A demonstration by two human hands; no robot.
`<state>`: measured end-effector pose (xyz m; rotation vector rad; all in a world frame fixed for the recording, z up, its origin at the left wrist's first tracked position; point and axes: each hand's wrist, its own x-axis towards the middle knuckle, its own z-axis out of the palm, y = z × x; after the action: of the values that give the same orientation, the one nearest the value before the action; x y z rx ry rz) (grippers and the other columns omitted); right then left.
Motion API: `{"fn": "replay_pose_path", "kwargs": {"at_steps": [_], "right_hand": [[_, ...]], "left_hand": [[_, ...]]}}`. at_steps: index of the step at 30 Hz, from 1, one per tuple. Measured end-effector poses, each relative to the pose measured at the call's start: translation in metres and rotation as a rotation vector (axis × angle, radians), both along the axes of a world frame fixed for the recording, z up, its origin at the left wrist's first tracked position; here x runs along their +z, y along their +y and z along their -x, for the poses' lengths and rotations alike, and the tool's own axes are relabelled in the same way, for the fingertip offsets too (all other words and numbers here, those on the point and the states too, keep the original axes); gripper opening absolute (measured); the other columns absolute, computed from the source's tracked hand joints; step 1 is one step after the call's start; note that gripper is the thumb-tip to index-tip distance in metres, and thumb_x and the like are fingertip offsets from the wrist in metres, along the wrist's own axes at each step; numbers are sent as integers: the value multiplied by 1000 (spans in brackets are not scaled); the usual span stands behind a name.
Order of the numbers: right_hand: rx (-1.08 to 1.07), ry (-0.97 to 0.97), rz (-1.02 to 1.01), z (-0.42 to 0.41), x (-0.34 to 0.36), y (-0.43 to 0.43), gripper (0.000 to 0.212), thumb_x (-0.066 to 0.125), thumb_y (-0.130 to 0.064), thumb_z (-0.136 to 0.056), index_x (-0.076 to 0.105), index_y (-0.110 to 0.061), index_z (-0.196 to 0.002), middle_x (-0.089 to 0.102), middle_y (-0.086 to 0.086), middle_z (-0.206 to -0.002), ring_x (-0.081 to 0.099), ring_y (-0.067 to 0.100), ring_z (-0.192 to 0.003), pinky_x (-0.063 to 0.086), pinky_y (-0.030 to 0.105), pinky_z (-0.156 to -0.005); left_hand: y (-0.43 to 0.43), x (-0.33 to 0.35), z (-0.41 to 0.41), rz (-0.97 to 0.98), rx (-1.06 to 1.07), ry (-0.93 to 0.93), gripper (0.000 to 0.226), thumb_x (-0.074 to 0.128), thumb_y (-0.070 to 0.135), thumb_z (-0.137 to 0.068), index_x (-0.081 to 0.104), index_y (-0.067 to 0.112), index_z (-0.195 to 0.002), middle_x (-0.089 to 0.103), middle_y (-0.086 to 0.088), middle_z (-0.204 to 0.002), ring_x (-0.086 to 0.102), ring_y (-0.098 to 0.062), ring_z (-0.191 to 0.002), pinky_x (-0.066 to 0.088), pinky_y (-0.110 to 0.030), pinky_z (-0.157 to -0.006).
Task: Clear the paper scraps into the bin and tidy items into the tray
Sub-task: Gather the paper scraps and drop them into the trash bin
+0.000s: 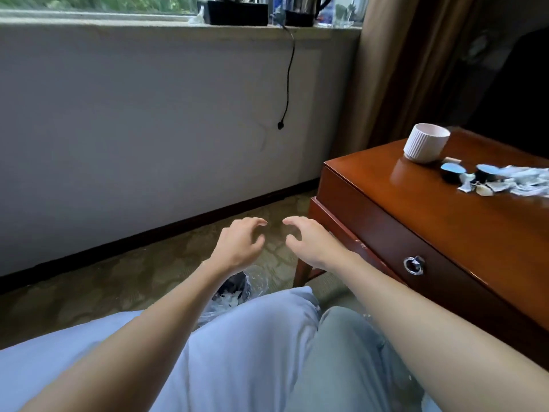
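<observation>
Scraps [517,181] of paper lie in a loose heap toward the right edge of the table [416,215], up and to the right of both your hands and well apart from them. Your left hand [240,242] and right hand [309,239] hover side by side above the bin [237,288], fingers loosely curled, holding nothing. The bin stands on the floor by your knees and already holds white scraps. Your right hand is nearer the table, so reach with it. The heap touches two round dark pots [451,173] near a ribbed white cup [426,142]; its right end is out of view. No tray can be identified with certainty.
</observation>
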<state>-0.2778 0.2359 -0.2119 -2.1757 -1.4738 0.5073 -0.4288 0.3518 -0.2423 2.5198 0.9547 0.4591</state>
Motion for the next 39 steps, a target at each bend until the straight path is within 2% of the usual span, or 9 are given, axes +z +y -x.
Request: {"fn": "replay_pose_path", "kwargs": {"at_steps": [4, 11, 15, 18, 24, 33, 39], "right_hand": [[-14, -57, -22, -5, 21, -29, 49, 49, -27, -94, 47, -20, -143, 47, -1, -148, 42, 18, -136, 34, 37, -114], [-70, -118, -81, -11, 57, -81, 48, 50, -26, -96, 45, -22, -144, 43, -1, -150, 35, 17, -141, 30, 36, -117], [-146, -197, -131, -19, 80, -118, 45, 52, -30, -98, 45, -28, -143, 43, -6, -150, 36, 15, -140, 33, 38, -115], [-211, -233, -84, -33, 93, -151, 46, 50, -31, -98, 43, -31, -143, 39, -4, -153, 31, 17, -144, 32, 43, -117], [-333, -292, -41, -66, 116, -198, 47, 50, -29, -98, 43, -29, -144, 36, -2, -154, 29, 17, -144, 30, 42, -117], [-444, -287, -25, -111, 123, -232, 50, 51, -33, -97, 41, -32, -145, 35, -3, -156, 29, 21, -144, 29, 44, -116], [-510, -355, -13, -156, 117, -256, 48, 48, -33, -98, 40, -28, -146, 32, -3, -157, 25, 19, -146, 20, 43, -119]], "left_hand": [[-21, 20, -11, -87, -63, 63, 40, 47, 30, -94, 54, 29, -133, 53, 8, -140, 41, -14, -133, 32, -38, -107], [-60, 59, -24, -178, -130, 5, 40, 46, 31, -95, 53, 30, -135, 52, 9, -142, 40, -14, -134, 30, -38, -108], [-85, 86, -39, -229, -198, -48, 38, 44, 30, -96, 54, 31, -133, 53, 9, -141, 41, -15, -133, 32, -40, -108], [-106, 100, -55, -247, -245, -78, 39, 45, 31, -95, 53, 30, -134, 53, 8, -141, 40, -15, -134, 32, -40, -108], [-147, 113, -90, -254, -341, -71, 42, 45, 32, -95, 49, 29, -137, 49, 6, -144, 38, -16, -135, 30, -40, -109], [-177, 125, -152, -335, -440, -22, 45, 42, 35, -98, 44, 28, -142, 42, 3, -150, 33, -19, -140, 27, -41, -112], [-195, 125, -204, -337, -522, -12, 45, 42, 35, -99, 42, 27, -144, 40, 3, -152, 33, -20, -140, 27, -41, -113]]}}
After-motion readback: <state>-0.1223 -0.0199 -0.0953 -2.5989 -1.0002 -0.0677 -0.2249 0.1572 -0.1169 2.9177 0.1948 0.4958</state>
